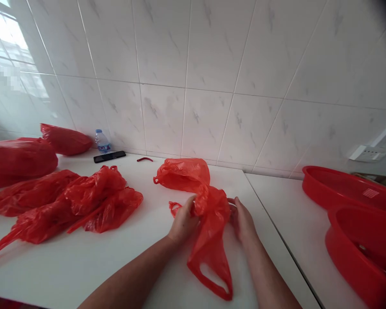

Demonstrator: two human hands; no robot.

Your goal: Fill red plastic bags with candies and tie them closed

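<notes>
A thin red plastic bag (pixel 210 240) is on the white table in front of me, bunched at the top, with one loop handle lying towards me. My left hand (pixel 184 221) is closed on its left side, the fingers partly hidden behind the plastic. On the right side, my right hand (pixel 242 219) curls its fingers around the bag's edge; the fingertips are partly hidden. Just behind is another red plastic bag (pixel 185 174), lying on its side, its near end touching or overlapping the bag in my hands. A small loop handle (pixel 174 209) pokes out left of my left hand.
Several tied red bags (pixel 99 195) lie at the left, with larger filled red bags (pixel 19 159) behind them. A water bottle (pixel 102 140), a black phone (pixel 110 157) and a small red strip (pixel 144 159) sit near the tiled wall. Red plastic basins (pixel 337 240) stand at the right, past the table seam.
</notes>
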